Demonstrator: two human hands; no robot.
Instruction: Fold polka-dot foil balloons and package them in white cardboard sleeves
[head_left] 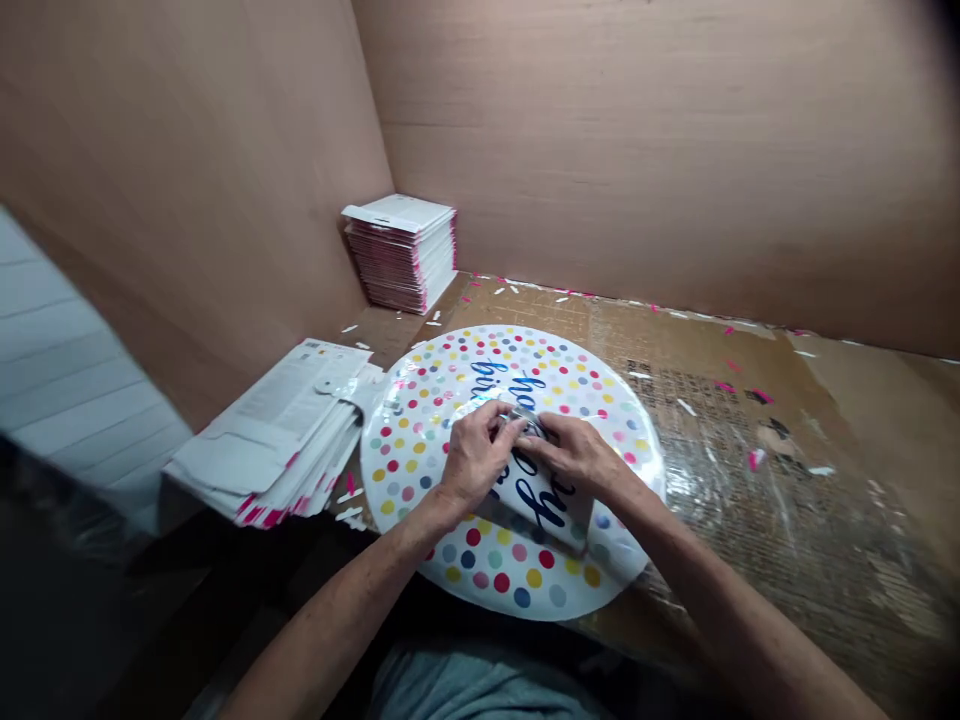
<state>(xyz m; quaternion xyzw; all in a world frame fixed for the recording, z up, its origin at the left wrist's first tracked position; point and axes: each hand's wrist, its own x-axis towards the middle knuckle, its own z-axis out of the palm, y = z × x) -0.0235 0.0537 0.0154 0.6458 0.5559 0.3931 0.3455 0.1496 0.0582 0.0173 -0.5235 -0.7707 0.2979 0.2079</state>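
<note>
A round, shiny foil balloon point(427, 430) lies flat before me, white with coloured dots and dark blue script lettering. On its middle rests a clear plastic bag point(536, 500), roughly rectangular; the lettering shows through it. My left hand point(480, 450) pinches the bag's upper edge with thumb and fingers. Close beside it, nearly touching, my right hand point(574, 450) is closed on the same crumpled edge. The fingertips hide just what part of the plastic lies between them.
A pile of white printed card sleeves point(262, 410) with pink edges sits left of the balloon. A taller, neat stack point(405, 255) stands in the back corner against wooden panels point(637, 140). White and pink scraps litter the taped cardboard tabletop point(720, 460).
</note>
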